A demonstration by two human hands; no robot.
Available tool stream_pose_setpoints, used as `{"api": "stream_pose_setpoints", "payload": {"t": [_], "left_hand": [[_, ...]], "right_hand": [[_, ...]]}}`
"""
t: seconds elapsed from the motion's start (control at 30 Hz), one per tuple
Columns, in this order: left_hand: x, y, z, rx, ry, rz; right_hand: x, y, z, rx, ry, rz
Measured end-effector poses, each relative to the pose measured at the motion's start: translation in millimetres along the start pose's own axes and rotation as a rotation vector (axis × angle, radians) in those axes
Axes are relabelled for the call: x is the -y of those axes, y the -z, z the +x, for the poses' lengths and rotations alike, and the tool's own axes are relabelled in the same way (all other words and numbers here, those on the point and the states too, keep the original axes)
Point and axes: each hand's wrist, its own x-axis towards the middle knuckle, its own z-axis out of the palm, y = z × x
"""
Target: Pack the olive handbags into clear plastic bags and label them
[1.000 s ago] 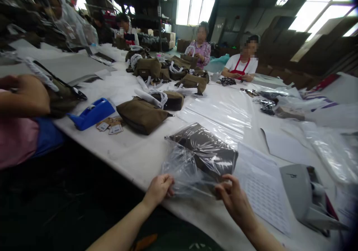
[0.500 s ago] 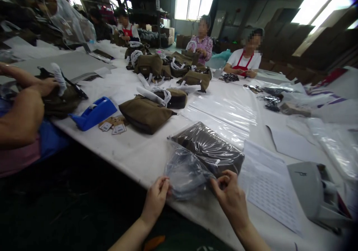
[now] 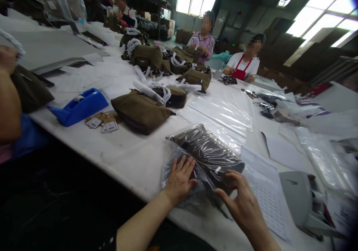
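A dark bag in clear plastic (image 3: 204,146) lies on the white table close to me. My left hand (image 3: 180,180) rests flat on the loose part of the plastic, its fingers stretched out. At the lower right edge of the wrapped bag is my right hand (image 3: 237,193), thumb and fingers apart around the plastic's corner; it does not look closed on anything. Beyond the wrapped bag sits an olive-brown bag (image 3: 142,111) with a white-wrapped handle.
To the left are a blue tape dispenser (image 3: 81,105) and cardboard tags (image 3: 104,122). On the right lie a printed sheet (image 3: 265,195) and a grey tape dispenser (image 3: 299,198). Flat plastic sleeves (image 3: 220,113) and more bags (image 3: 147,59) lie further back. Several people work around the table.
My left hand has let go of the plastic's edge and moved up, flat onto it. My right hand has opened and shifted slightly right. The neighbour's bag at left has moved left.
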Motion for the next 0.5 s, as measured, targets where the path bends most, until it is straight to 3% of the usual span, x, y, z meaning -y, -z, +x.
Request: {"api": "stream_pose_setpoints", "payload": {"t": [0.07,0.13,0.2,0.27,0.37,0.5], "left_hand": [[1,-0.1,-1,-0.024,0.020,-0.076],[1,0.4,0,-0.046,0.057,-0.144],[2,-0.3,1,-0.056,0.093,-0.190],[3,-2.3,2,-0.061,0.111,-0.217],[4,-6.6,1,-0.075,0.125,-0.257],[5,-8.6,-1,-0.074,0.147,-0.272]], "right_hand": [[7,17,20,0.141,0.066,0.036],[22,25,48,0.410,0.108,0.052],[41,19,78,0.642,0.207,-0.013],[61,0,103,0.773,0.361,-0.180],[83,-35,127,0.842,0.477,-0.547],[90,-66,142,0.804,0.438,-0.779]]}}
